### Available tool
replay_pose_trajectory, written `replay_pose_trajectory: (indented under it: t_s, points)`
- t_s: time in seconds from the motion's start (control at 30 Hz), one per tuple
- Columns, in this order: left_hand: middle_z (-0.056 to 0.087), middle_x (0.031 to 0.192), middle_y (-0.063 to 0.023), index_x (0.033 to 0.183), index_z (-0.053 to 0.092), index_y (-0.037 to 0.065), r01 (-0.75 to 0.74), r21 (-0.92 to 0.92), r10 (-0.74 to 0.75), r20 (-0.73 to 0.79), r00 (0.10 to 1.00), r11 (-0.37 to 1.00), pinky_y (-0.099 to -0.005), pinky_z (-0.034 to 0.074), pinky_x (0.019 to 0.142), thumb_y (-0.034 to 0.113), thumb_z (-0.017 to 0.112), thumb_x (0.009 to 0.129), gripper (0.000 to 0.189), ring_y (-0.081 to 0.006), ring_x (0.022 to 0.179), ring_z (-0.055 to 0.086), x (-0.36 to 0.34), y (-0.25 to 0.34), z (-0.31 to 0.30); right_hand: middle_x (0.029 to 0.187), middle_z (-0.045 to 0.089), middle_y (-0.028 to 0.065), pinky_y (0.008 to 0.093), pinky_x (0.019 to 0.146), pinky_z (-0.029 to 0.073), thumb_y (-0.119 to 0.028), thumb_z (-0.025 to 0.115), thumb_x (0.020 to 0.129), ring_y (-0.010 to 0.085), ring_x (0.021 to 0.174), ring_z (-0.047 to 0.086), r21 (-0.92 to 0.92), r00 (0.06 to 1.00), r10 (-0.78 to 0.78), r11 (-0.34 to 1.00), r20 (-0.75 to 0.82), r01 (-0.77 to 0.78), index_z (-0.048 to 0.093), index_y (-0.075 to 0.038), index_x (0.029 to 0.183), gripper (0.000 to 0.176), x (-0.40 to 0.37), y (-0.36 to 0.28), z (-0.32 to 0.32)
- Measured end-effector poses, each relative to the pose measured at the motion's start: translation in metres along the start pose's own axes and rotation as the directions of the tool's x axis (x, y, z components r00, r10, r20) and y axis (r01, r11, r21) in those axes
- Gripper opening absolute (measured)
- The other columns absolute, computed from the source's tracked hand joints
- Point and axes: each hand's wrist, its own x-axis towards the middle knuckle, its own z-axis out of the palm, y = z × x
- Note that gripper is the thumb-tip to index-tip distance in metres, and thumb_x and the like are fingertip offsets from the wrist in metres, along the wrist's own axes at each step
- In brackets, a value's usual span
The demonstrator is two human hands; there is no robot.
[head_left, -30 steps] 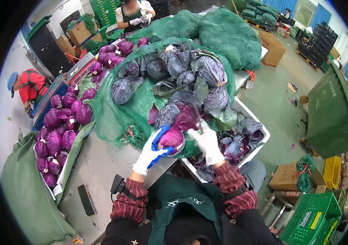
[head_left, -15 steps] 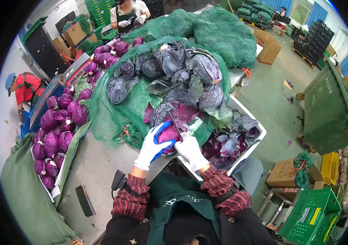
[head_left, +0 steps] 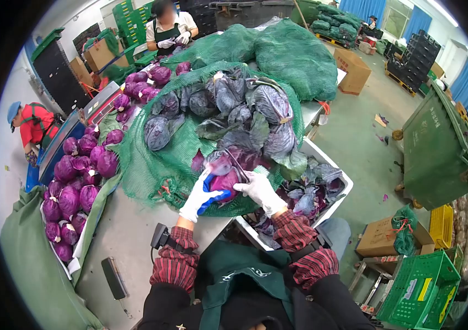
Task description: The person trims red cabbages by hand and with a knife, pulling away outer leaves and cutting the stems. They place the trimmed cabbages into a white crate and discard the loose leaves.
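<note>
A bright purple cabbage (head_left: 224,184) is held over the near edge of the green net (head_left: 135,159). My left hand (head_left: 203,197), in a white glove with blue on the palm side, grips its left side. On its right is my right hand (head_left: 260,191), white-gloved, its fingers closed around a knife (head_left: 236,163) whose dark blade points up and left over the cabbage. Dark, leafy cabbages (head_left: 227,94) lie on the net just beyond. A white bin (head_left: 339,192) of loose leaves stands to the right of my right hand.
Peeled purple cabbages (head_left: 69,201) fill a cloth-lined container at the left. A dark-handled tool (head_left: 114,278) lies on the metal table (head_left: 97,242). Co-workers stand across the table (head_left: 171,30) and at the far left (head_left: 35,124). A green crate (head_left: 418,291) stands at the lower right.
The held cabbage shows more of its bright purple surface, and a blurred pale purple patch appears above my left hand. The view has shifted slightly. The co-worker across the table has raised their head.
</note>
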Motion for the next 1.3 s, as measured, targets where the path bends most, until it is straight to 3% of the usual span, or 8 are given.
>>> replay_pose_trajectory:
  t_s: [0.07, 0.23, 0.4, 0.53, 0.77, 0.9, 0.97, 1.3]
  points:
    - [0.043, 0.143, -0.0084, 0.146, 0.033, 0.002, 0.102, -0.101, -0.098, 0.048, 0.994, 0.99, -0.0343, 0.033, 0.111, 0.013, 0.084, 0.069, 0.093, -0.0197, 0.13, 0.043, 0.005, 0.003, -0.005, 0.087, 0.068, 0.0083, 0.0311, 0.062, 0.049, -0.021, 0.077, 0.079, 0.0149, 0.066, 0.059, 0.009, 0.999, 0.033, 0.999, 0.032, -0.033, 0.059, 0.004, 0.118, 0.05, 0.004, 0.01, -0.005]
    - [0.053, 0.134, -0.0145, 0.139, 0.046, 0.005, -0.173, 0.836, 0.164, 0.1, 0.981, 0.521, -0.0389, 0.038, 0.107, 0.03, 0.078, 0.077, 0.075, -0.028, 0.125, 0.05, 0.016, 0.012, 0.0, 0.077, 0.065, 0.0071, 0.0316, 0.059, 0.049, -0.016, 0.076, 0.08, 0.0142, 0.06, 0.057, -0.407, 0.966, -0.166, 0.882, 0.198, 0.235, 0.062, 0.0, 0.11, 0.036, 0.014, 0.002, -0.009]
    - [0.052, 0.138, -0.0148, 0.14, 0.045, 0.006, -0.199, 0.635, 0.22, 0.047, 0.974, 0.747, -0.0382, 0.037, 0.108, 0.03, 0.08, 0.073, 0.079, -0.0285, 0.125, 0.051, 0.015, 0.003, -0.001, 0.077, 0.067, 0.0173, 0.037, 0.058, 0.05, -0.014, 0.056, 0.083, 0.0243, 0.061, 0.066, -0.704, 0.856, -0.517, 0.62, -0.035, 0.346, 0.06, 0.0, 0.08, 0.015, 0.023, 0.029, 0.007]
    - [0.052, 0.138, -0.0132, 0.141, 0.045, 0.007, -0.246, 0.744, 0.257, 0.103, 0.961, 0.621, -0.0395, 0.036, 0.109, 0.028, 0.081, 0.068, 0.084, -0.0286, 0.126, 0.049, -0.008, 0.008, 0.007, 0.056, 0.062, 0.0139, 0.0386, 0.06, 0.052, -0.019, 0.054, 0.083, 0.0274, 0.053, 0.064, -0.285, 0.919, -0.139, 0.958, -0.37, 0.03, 0.063, -0.002, 0.068, 0.025, 0.034, 0.049, -0.006]
    - [0.052, 0.139, -0.0127, 0.139, 0.047, 0.004, -0.167, 0.655, 0.239, -0.021, 0.971, 0.737, -0.0381, 0.035, 0.11, 0.024, 0.083, 0.07, 0.08, -0.0264, 0.129, 0.048, -0.045, 0.009, 0.0, 0.056, 0.063, 0.0129, 0.0385, 0.058, 0.052, -0.019, 0.061, 0.085, 0.0253, 0.053, 0.065, -0.311, 0.922, -0.082, 0.949, -0.378, -0.043, 0.066, -0.002, 0.073, 0.021, 0.032, 0.059, -0.004]
    - [0.051, 0.139, -0.0143, 0.136, 0.052, 0.007, -0.199, 0.766, 0.283, 0.023, 0.959, 0.611, -0.0411, 0.035, 0.11, 0.029, 0.08, 0.072, 0.073, -0.0303, 0.132, 0.044, -0.066, 0.016, -0.004, 0.072, 0.068, 0.0148, 0.0405, 0.06, 0.052, -0.019, 0.062, 0.088, 0.0285, 0.062, 0.068, -0.455, 0.827, -0.259, 0.891, -0.499, 0.004, 0.065, -0.002, 0.089, 0.017, 0.019, 0.062, -0.002]
    - [0.05, 0.138, -0.0162, 0.135, 0.052, 0.005, -0.222, 0.79, 0.339, 0.019, 0.941, 0.571, -0.0407, 0.035, 0.109, 0.023, 0.083, 0.068, 0.075, -0.0305, 0.129, 0.046, -0.072, 0.016, -0.003, 0.09, 0.068, 0.0167, 0.0367, 0.067, 0.052, -0.021, 0.061, 0.091, 0.0264, 0.073, 0.067, -0.105, 0.746, -0.101, 0.994, -0.658, 0.043, 0.061, -0.001, 0.107, 0.026, 0.011, 0.046, 0.0]
    - [0.043, 0.132, -0.0155, 0.137, 0.052, 0.011, -0.052, 0.849, 0.31, -0.134, 0.941, 0.525, -0.0427, 0.037, 0.106, 0.032, 0.084, 0.063, 0.083, -0.0327, 0.124, 0.042, -0.091, 0.021, 0.01, 0.064, 0.056, -0.0002, 0.0223, 0.039, 0.034, -0.032, 0.063, 0.091, 0.0062, 0.045, 0.047, 0.194, 0.967, 0.127, 0.966, 0.219, -0.171, 0.058, -0.005, 0.1, 0.028, -0.029, -0.003, 0.047]
